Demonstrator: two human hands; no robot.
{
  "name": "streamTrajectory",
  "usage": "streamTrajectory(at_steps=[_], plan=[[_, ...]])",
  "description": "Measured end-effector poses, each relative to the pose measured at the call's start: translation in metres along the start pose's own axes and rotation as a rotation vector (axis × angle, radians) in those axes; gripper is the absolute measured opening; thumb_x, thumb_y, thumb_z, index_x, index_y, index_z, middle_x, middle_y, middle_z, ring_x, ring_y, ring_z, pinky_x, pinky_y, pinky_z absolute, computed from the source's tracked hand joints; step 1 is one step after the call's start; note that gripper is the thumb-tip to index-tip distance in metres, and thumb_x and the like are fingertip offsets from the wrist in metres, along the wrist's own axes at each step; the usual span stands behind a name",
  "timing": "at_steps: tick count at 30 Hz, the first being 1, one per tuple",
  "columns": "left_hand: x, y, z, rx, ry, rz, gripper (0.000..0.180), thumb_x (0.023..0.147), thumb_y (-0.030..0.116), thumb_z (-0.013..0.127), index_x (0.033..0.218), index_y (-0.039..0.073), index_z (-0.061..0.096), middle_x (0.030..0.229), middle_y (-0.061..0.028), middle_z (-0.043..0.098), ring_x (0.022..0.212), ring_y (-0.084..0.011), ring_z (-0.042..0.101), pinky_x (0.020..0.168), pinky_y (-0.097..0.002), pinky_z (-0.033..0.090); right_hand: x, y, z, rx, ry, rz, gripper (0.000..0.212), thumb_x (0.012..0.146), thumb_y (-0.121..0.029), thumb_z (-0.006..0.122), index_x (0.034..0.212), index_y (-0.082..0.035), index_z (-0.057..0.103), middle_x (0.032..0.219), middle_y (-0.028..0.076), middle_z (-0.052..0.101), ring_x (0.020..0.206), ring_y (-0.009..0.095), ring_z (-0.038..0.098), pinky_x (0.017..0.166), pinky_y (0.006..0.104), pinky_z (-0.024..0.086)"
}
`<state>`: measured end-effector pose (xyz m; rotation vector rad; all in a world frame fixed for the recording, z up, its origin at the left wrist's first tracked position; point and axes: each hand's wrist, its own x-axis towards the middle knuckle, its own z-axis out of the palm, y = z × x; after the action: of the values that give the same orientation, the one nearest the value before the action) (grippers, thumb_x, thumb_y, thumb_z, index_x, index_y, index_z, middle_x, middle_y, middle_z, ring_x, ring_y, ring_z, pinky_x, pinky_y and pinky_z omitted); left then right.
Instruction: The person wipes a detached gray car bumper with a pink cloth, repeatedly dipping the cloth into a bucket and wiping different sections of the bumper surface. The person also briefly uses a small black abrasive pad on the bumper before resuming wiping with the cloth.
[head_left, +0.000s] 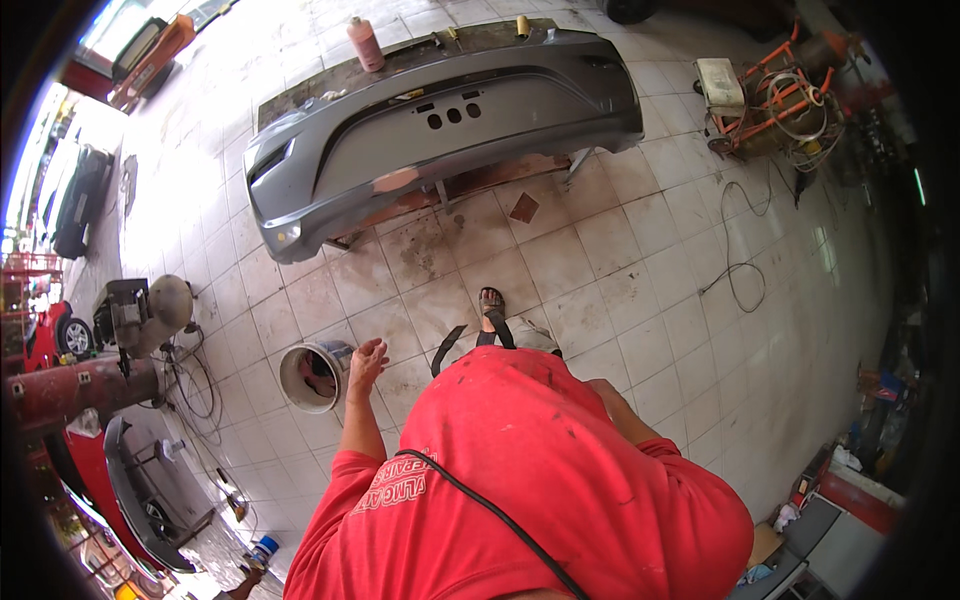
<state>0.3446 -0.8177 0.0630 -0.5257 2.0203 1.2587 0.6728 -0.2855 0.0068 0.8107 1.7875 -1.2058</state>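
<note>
My left hand hangs in the air with loosely parted fingers and nothing visible in it. Just left of it stands a white bucket with pinkish-brown contents that I cannot make out. My right hand is mostly hidden behind my red shirt, so its fingers do not show. Ahead of me a grey car bumper rests on a low stand, with a lighter, pinkish-tan patch on its lower edge. Neither visible hand part touches the bumper.
A bottle of pink liquid stands behind the bumper. At far right is an orange-framed machine, with a cable looping over the tiles. A compressor-like machine, more cables and car parts line the left.
</note>
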Motion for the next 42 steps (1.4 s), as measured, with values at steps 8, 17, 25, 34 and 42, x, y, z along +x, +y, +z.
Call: streamTrajectory(at_steps=[8, 17, 25, 34, 42], plan=[[-0.138, -0.175, 0.016, -0.060, 0.243, 0.055, 0.053, 0.101, 0.034, 0.071, 0.141, 0.000, 0.064, 0.124, -0.0193, 0.076, 0.105, -0.0275, 0.075, 0.091, -0.0402, 0.058, 0.064, -0.029, -0.015, -0.368, -0.032, -0.094, 0.045, 0.099, -0.036, 0.069, 0.124, 0.000, 0.076, 0.113, 0.016, 0.080, 0.101, 0.024, 0.075, 0.089, 0.0390, 0.057], [-0.480, -0.422, 0.103, -0.388, 1.011, -0.525, 0.050, 0.095, 0.038, 0.073, 0.132, 0.004, 0.071, 0.123, -0.0187, 0.076, 0.115, -0.0325, 0.073, 0.098, -0.0419, 0.057, 0.080, -0.208, 0.083, -1.158, -0.341, -0.111, 0.050, 0.099, -0.034, 0.072, 0.135, 0.001, 0.070, 0.119, 0.016, 0.078, 0.106, 0.026, 0.073, 0.090, 0.0391, 0.057], [-0.499, -0.369, 0.055, -0.481, 1.048, -0.271, 0.049, 0.096, 0.036, 0.073, 0.132, 0.003, 0.070, 0.122, -0.0178, 0.076, 0.114, -0.0328, 0.073, 0.098, -0.0403, 0.057, -0.024, -0.309, 0.255, -1.209, -0.544, -0.199, 0.053, 0.097, -0.034, 0.073, 0.142, -0.006, 0.067, 0.121, 0.013, 0.076, 0.107, 0.026, 0.073, 0.090, 0.0430, 0.058], [-0.414, -0.400, 0.022, -0.530, 0.605, 0.007, 0.054, 0.096, 0.043, 0.070, 0.138, 0.008, 0.069, 0.133, -0.0202, 0.072, 0.124, -0.0377, 0.068, 0.105, -0.0439, 0.054, -0.003, -0.330, 0.377, -1.362, -0.494, -0.157, 0.050, 0.096, -0.037, 0.075, 0.138, -0.010, 0.070, 0.111, 0.011, 0.076, 0.103, 0.025, 0.073, 0.087, 0.0459, 0.061], [-0.521, -0.602, 0.116, -0.904, 0.651, -0.964, 0.048, 0.095, 0.043, 0.073, 0.129, 0.009, 0.074, 0.135, -0.0193, 0.071, 0.133, -0.0365, 0.063, 0.108, -0.0471, 0.052, 0.012, -0.360, 0.524, -1.710, -0.358, 0.056, 0.048, 0.094, -0.039, 0.077, 0.135, -0.014, 0.074, 0.103, 0.009, 0.076, 0.099, 0.024, 0.073, 0.084, 0.0484, 0.063]])
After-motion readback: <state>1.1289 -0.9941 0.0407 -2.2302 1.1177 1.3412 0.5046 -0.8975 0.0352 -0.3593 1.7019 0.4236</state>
